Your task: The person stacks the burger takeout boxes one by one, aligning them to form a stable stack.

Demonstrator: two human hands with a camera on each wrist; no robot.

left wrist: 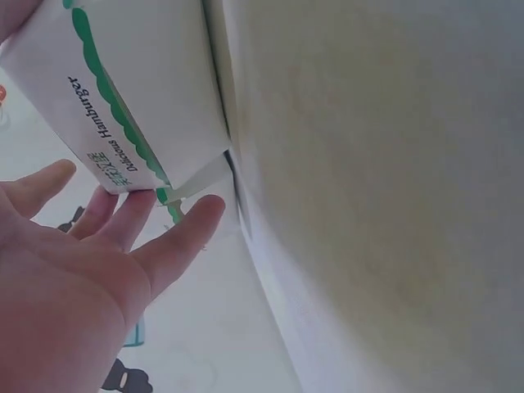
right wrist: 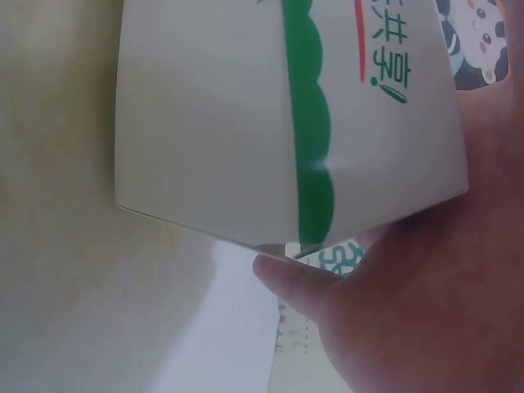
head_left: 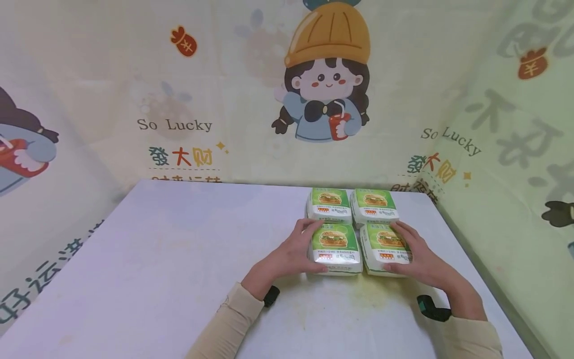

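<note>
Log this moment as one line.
left grip: holding near left box | right grip: holding near right box | far left box and far right box: on table, just behind | layout: two by two

Left front burger box (head_left: 336,247), right front burger box (head_left: 380,247): green-white, closed, upright, side by side.

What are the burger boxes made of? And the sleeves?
The burger boxes look like thin printed card, perhaps slightly glossy: the wrist views show crisp folded edges, and the tops catch a little shine. The sleeves look like soft, matt cloth because they wrinkle, but I can't tell which kind.
</note>
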